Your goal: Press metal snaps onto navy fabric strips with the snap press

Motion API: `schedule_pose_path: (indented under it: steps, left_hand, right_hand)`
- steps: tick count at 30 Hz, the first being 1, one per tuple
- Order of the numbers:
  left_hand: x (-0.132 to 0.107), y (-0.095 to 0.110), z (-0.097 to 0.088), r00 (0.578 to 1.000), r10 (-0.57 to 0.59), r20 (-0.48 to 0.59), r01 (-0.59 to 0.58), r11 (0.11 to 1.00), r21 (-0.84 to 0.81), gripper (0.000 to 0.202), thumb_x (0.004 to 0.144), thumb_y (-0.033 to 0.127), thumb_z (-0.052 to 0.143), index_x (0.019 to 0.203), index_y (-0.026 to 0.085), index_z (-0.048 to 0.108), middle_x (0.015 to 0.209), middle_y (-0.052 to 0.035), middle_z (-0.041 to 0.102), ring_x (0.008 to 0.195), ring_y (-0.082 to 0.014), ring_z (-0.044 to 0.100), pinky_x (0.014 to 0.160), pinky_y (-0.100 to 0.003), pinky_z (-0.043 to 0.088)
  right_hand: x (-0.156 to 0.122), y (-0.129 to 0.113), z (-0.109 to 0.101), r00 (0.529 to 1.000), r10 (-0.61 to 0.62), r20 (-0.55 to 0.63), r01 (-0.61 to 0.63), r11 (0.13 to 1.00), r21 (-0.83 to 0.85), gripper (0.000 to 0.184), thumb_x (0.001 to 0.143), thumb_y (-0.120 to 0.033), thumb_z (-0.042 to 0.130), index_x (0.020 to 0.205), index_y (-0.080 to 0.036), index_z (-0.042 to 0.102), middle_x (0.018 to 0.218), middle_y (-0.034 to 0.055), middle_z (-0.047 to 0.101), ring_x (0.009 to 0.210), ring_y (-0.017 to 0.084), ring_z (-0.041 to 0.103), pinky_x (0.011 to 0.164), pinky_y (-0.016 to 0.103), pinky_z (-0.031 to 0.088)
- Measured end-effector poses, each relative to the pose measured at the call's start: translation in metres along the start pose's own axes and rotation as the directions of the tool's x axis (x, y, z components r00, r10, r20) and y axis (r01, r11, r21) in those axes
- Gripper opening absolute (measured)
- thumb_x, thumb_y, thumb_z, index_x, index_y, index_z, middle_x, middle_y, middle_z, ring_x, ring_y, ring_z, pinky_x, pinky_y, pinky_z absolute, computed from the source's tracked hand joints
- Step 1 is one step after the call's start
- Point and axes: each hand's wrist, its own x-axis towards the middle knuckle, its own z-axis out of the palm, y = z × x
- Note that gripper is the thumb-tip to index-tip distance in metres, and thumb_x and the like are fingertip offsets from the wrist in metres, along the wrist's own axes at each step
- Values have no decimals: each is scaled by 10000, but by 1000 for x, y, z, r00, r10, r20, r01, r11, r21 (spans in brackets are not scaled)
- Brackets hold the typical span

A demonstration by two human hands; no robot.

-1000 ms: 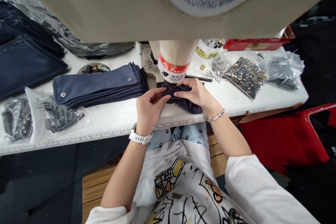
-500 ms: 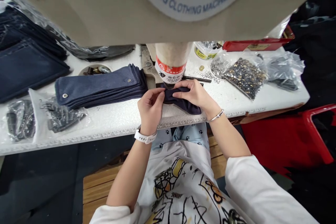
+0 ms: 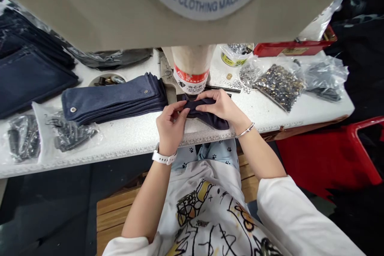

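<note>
Dark blue folded panels [image 3: 27, 76] lie piled at far left; a clear bag of dark coiled springs [image 3: 70, 135] sits front-left on the white table [image 3: 126, 146]; behind it, a stack of blue fabric strips with metal snaps [image 3: 111, 100], with a small round dish of metal parts [image 3: 107, 79] just behind; left hand [image 3: 170, 125], white watch on wrist, fingers curled, fingertips [image 3: 181, 109] pinching the left end of a navy fabric piece [image 3: 207, 115]; the piece lies on the table at the foot of the press column [image 3: 192, 66]; right hand [image 3: 218, 108], thin bangle, fingers nearly closed, gripping the piece from above; further right, a clear bag of brass rivets [image 3: 280, 87] and a red box [image 3: 288, 48].
</note>
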Motion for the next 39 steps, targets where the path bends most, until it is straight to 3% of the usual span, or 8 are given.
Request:
schedule_pose_path:
  steps: [10, 22, 39]
  left_hand:
    - [4, 3, -6, 997, -22, 77, 30, 994, -109, 224, 732, 266, 650, 937, 184, 693, 870, -34, 709, 748, -125, 629, 700, -259, 500]
    - [3, 0, -6, 998, -34, 60, 40, 993, -115, 238, 724, 288, 664, 940, 196, 705, 808, -27, 697, 751, -140, 631, 706, -276, 502]
    - [4, 5, -3, 996, -80, 30, 83, 983, -164, 192, 713, 269, 669, 886, 197, 711, 849, -19, 723, 756, -135, 651, 711, -264, 524]
  right_hand:
    - [0, 10, -3, 999, -8, 44, 7, 999, 38, 326, 688, -287, 690, 971, -125, 681, 968, 50, 698, 878, 168, 635, 838, 301, 470]
    - [2, 11, -7, 996, 17, 86, -19, 1000, 15, 357, 686, -295, 680, 1003, -132, 678, 963, 47, 694, 873, 173, 630, 839, 317, 468]
    - [3, 14, -2, 1000, 19, -1, -19, 995, 100, 309, 659, -279, 696, 919, -111, 686, 888, 44, 696, 818, 153, 624, 830, 299, 466]
